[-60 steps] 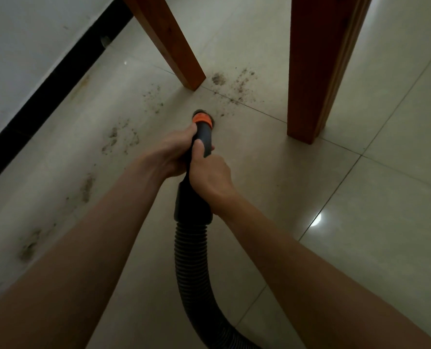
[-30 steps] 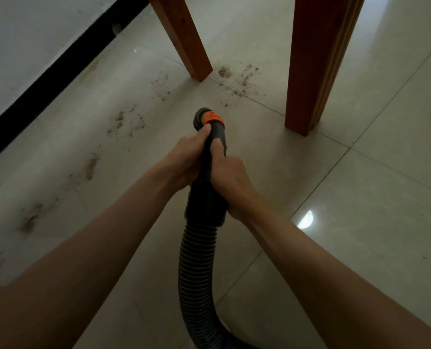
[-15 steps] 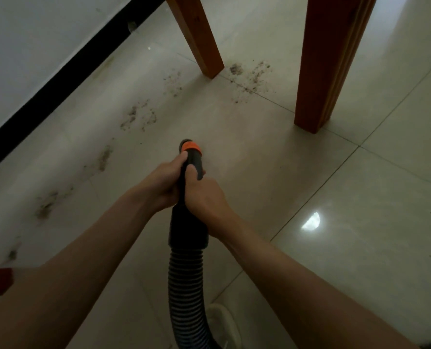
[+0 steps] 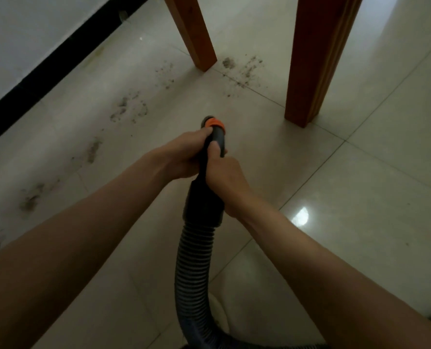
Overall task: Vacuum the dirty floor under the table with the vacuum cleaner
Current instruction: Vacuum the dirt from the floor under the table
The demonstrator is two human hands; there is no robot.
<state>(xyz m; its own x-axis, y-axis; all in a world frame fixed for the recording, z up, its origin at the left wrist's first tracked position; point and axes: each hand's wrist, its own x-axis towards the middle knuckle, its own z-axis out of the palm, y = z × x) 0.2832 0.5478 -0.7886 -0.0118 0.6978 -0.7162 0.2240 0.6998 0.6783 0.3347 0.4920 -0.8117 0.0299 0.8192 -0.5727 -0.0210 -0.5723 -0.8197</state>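
Left hand [image 4: 184, 157] and right hand [image 4: 225, 176] grip vacuum nozzle [image 4: 210, 167]; dirt patches [image 4: 239, 70] lie beside table legs [image 4: 317, 59].

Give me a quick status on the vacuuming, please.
Left hand and right hand both grip the nozzle. Dirt between the table legs not yet reached. Path clear.

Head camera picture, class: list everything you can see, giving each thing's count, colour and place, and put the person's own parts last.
Wooden table legs: two, reddish-brown, top of view, standing on the floor.
Glossy tiled floor: one, pale beige, throughout.
Dirt patches: several, grey-brown, scattered from between the legs down the left side.
Skirting strip: one, black, along the white wall, top left.
Ribbed vacuum hose with orange-ringed nozzle: one, black, centre.
Left hand: grips the nozzle.
Right hand: grips the nozzle.
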